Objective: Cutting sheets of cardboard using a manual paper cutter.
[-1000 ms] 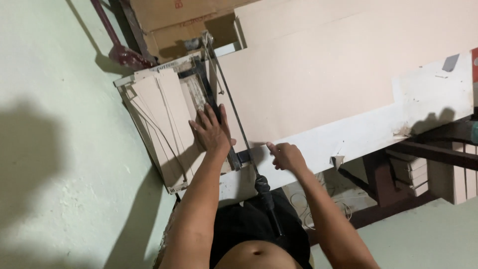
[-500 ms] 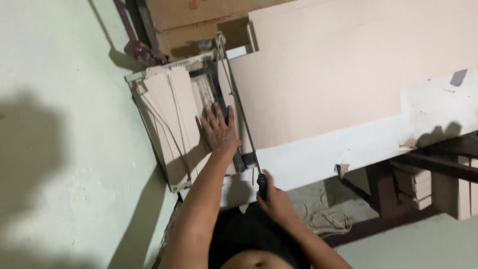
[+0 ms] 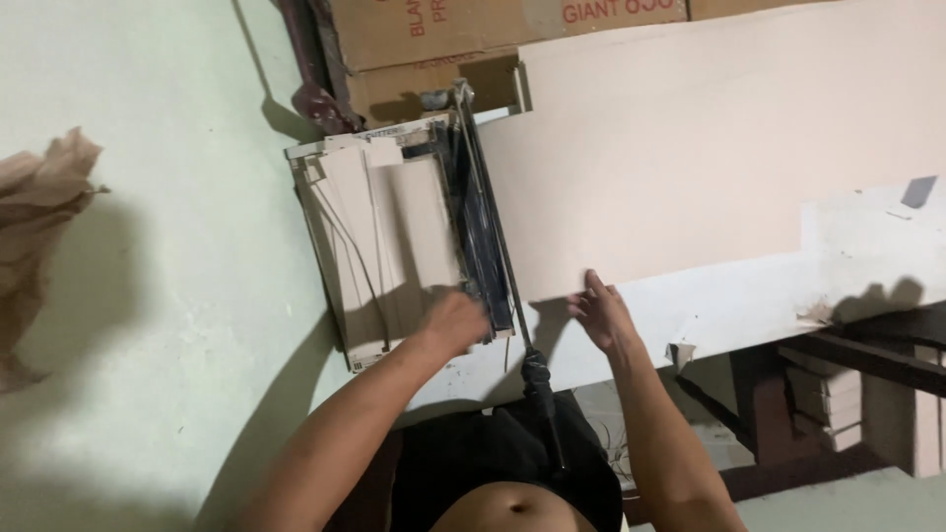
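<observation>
A paper cutter [image 3: 480, 232] with a long dark blade arm lies on a white bench [image 3: 759, 305]. The arm's black handle [image 3: 539, 382] points toward my body. Cut beige strips [image 3: 384, 246] are stacked on the cutter's left side. A big beige cardboard sheet [image 3: 709, 148] spreads to the right of the blade. My left hand [image 3: 455, 321] is blurred and rests on the near end of the strips beside the blade. Fingers spread, my right hand [image 3: 601, 313] touches the near edge of the sheet and holds nothing.
Brown cardboard boxes [image 3: 443, 39] stand behind the cutter. Crumpled brown paper [image 3: 39, 227] lies at the far left on the pale green surface. A dark wooden frame [image 3: 847, 355] and stacked boards [image 3: 823, 394] sit under the bench on the right.
My right hand let go of the blade handle and rose to the sheet's near edge. My left hand slid from flat on the cutter toward its near end.
</observation>
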